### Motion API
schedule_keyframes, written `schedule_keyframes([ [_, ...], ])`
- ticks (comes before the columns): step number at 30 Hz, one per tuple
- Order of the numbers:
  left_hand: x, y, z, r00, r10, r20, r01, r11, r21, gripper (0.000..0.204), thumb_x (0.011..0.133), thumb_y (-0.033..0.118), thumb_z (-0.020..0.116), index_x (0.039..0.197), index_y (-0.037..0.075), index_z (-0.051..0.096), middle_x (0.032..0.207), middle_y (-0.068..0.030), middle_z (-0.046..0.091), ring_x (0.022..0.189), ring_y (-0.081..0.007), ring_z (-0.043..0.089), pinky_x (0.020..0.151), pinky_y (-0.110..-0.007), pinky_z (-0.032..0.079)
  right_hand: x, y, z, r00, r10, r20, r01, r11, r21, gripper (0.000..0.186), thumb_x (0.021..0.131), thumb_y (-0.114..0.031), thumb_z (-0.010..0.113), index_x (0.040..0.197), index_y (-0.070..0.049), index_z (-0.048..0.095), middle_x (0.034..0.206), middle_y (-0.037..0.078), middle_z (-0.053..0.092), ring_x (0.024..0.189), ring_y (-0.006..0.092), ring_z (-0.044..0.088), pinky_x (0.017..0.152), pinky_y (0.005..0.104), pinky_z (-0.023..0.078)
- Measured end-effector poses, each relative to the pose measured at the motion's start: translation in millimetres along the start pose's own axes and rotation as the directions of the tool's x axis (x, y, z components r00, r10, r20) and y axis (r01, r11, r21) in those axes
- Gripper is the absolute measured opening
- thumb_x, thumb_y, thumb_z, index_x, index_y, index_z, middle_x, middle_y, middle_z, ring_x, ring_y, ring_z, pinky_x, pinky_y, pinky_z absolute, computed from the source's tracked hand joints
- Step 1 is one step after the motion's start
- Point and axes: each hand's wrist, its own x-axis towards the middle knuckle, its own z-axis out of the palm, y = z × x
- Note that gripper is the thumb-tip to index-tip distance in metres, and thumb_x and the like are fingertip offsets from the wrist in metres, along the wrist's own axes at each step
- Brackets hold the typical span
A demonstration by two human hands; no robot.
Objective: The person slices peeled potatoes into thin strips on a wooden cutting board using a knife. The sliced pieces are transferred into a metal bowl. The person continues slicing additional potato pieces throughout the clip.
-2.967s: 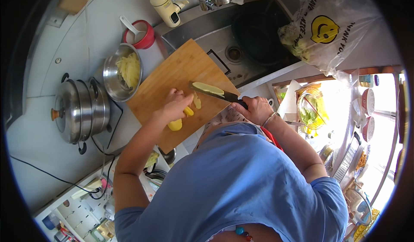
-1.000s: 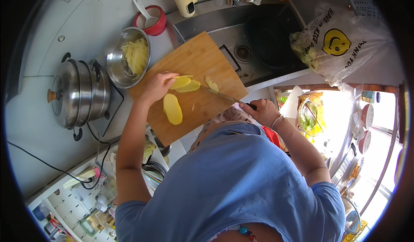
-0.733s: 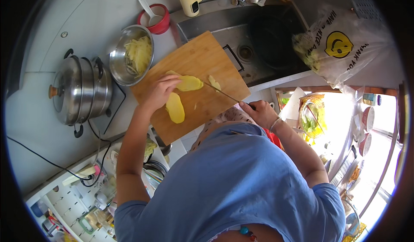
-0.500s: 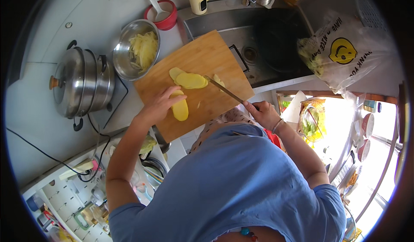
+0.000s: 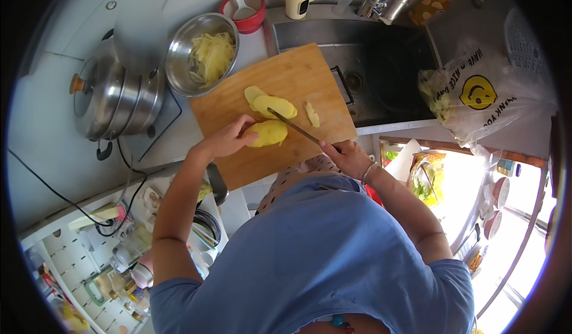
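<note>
My left hand (image 5: 229, 138) rests on the wooden cutting board (image 5: 245, 168), its fingers closed on the near end of a peeled yellow potato piece (image 5: 270, 133). The piece lies sideways with its rounded side up. My right hand (image 5: 350, 158) grips a knife (image 5: 295, 125) by the handle. The blade points to the upper left, its tip over several overlapping potato slices (image 5: 275, 106) just beyond the piece. A small end slice (image 5: 312, 115) lies apart, to the right of the blade.
A steel bowl (image 5: 173, 60) of potato shreds stands beyond the board's left corner, near a red bowl (image 5: 257, 19) with a white spoon. The sink (image 5: 330, 33) adjoins on the right, a plastic bag (image 5: 506, 104) past it. A steamer pot (image 5: 113, 104) is at left.
My left hand has turned the potato piece from lengthwise with its flat cut face up to sideways with its rounded side up. The knife tip has moved left over the slices.
</note>
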Motion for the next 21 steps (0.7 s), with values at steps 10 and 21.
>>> schedule_keyframes([
  [10,-46,-26,78,0.822,-0.02,-0.569,0.069,0.995,0.065,0.052,0.093,0.031,0.08,0.124,-0.003,0.055,0.108,-0.0219,0.071,0.096,-0.0294,0.072,0.082,-0.039,0.057,16,-26,20,0.997,-0.076,0.03,0.077,0.996,-0.034,0.078,0.103,-0.071,0.048,0.093,0.0,0.078,0.085,0.027,0.073,0.092,0.0441,0.073,0.086,0.0488,0.056],
  [21,-62,-12,145,0.719,-0.44,-0.538,0.052,0.806,-0.59,0.04,0.099,0.03,0.075,0.118,-0.002,0.06,0.1,-0.0161,0.073,0.072,-0.021,0.073,0.055,-0.033,0.056,40,-30,34,0.994,-0.101,0.044,0.102,0.994,-0.026,0.081,0.1,-0.076,0.049,0.1,0.0,0.077,0.087,0.028,0.073,0.092,0.0442,0.073,0.085,0.0485,0.057],
])
